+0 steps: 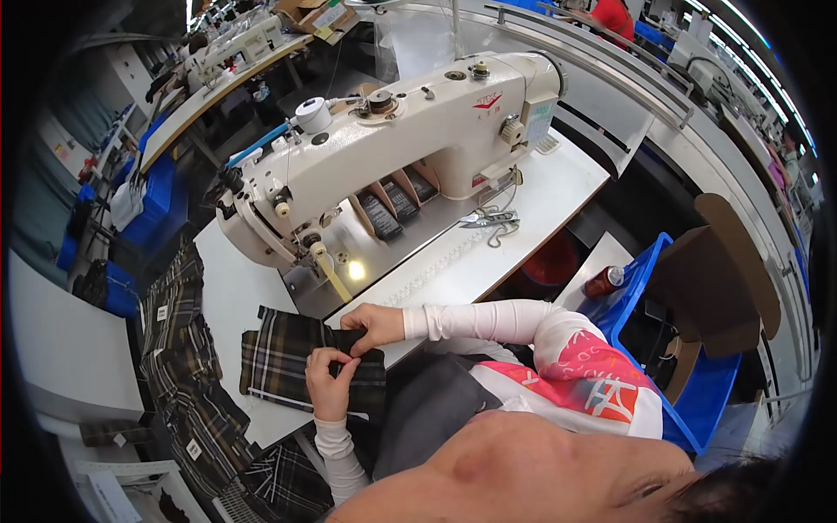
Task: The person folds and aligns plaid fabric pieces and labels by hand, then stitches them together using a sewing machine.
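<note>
A dark plaid cloth piece (283, 357) lies on the white table top in front of the sewing machine (410, 122). My left hand (330, 383) pinches the cloth near its right part, thumb and forefinger together. Just above it and to the right, my right hand (373, 328) grips the upper right edge of the same cloth. The fingertips of both hands are close together. The machine's needle area (316, 253) is above the hands, with a yellowish strip (333, 277) hanging there, apart from the cloth.
More plaid cloth (179, 349) hangs over the table's left edge. Scissors (488, 220) lie on the table right of the machine bed. Dark pieces sit in a divided holder (379, 213) behind. A blue bin (641, 288), a can (604, 281) and cardboard (711, 279) stand at right.
</note>
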Action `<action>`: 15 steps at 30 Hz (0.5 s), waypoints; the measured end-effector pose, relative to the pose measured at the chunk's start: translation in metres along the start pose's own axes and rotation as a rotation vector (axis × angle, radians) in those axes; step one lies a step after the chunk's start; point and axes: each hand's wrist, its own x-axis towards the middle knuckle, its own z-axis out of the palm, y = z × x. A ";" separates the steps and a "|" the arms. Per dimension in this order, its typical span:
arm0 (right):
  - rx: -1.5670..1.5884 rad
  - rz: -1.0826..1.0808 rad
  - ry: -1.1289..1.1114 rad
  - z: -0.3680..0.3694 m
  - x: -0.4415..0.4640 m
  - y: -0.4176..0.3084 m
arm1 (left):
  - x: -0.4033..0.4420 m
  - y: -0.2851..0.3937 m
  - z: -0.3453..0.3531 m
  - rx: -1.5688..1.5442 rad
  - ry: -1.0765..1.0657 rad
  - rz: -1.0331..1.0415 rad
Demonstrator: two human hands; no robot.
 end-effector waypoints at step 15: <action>0.287 0.288 -0.150 -0.004 -0.005 -0.021 | -0.005 -0.008 -0.027 -0.241 -0.099 -0.099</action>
